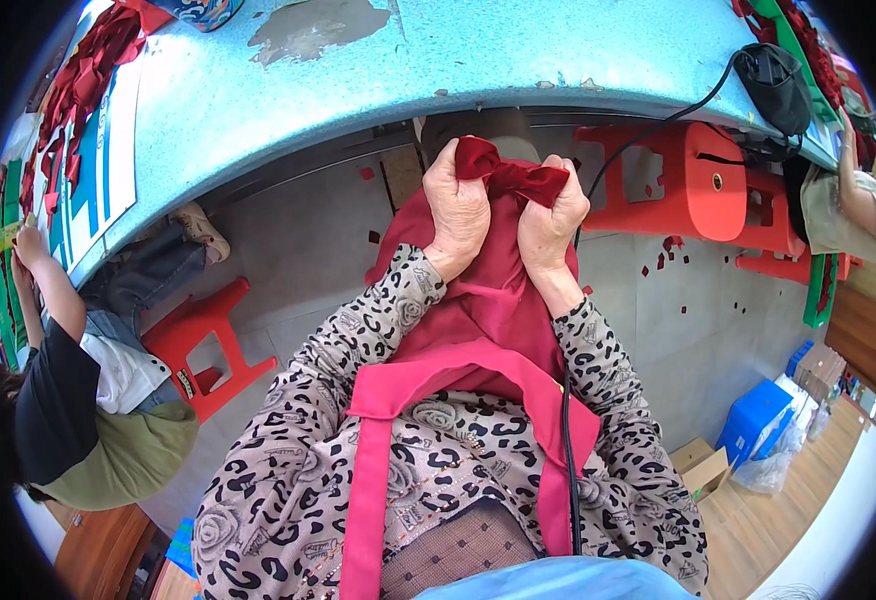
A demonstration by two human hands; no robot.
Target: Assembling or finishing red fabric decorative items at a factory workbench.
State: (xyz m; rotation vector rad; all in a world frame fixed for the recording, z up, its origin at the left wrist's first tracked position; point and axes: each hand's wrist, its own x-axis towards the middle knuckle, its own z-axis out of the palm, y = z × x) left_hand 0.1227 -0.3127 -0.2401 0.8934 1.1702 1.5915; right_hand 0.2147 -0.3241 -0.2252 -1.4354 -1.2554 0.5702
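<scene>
A dark red velvet bow [506, 178] is stretched between my two hands, above my lap. My left hand [457, 212] is closed on the bow's left loop, thumb toward the middle. Its right loop is pinched in my right hand [550, 228]. Both hands are at about the same height, just short of the table edge. Under them hangs the crimson apron [468, 330] that I wear over leopard-print sleeves. The fingertips behind the fabric are hidden.
A blue speckled table [358, 85] curves across ahead, with red ribbons [83, 85] at its left. A black cable runs to a black pouch [773, 88] at the right. Red stools [693, 185] stand beneath. One person [108, 400] works at left, another [848, 205] at right. Red scraps litter the floor.
</scene>
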